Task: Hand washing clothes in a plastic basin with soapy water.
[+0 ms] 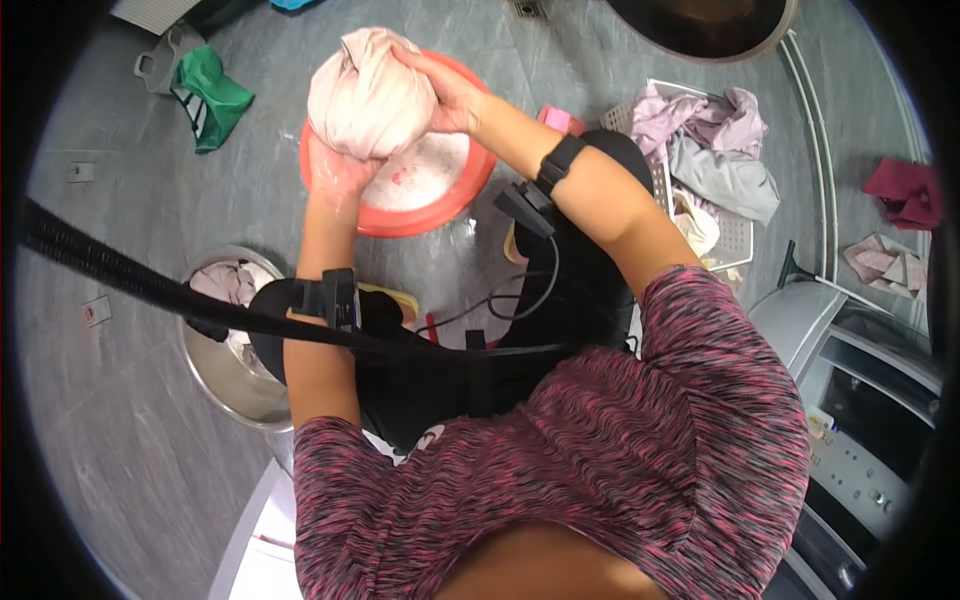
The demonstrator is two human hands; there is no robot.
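Note:
Both hands hold up a balled, puffed-out bundle of pale pink cloth (371, 101) over a red plastic basin (476, 176). My left hand (341, 174) supports the bundle from its near underside; most of its fingers are hidden by the cloth. Wet suds cling to that wrist. On the bundle's right side, my right hand (446, 90) grips the fabric, thumb and fingers against it. White foamy water (424, 176) fills the visible part of the basin, with a small pinkish spot in the foam.
A white perforated basket (739, 240) with lilac, grey and cream clothes stands right. At left, a steel basin (251, 397) holds more clothes. Green cloth (217, 97) hangs from a grey bucket (169, 60). A dark round basin (709, 22) is far right. A black cable (187, 300) crosses my left forearm.

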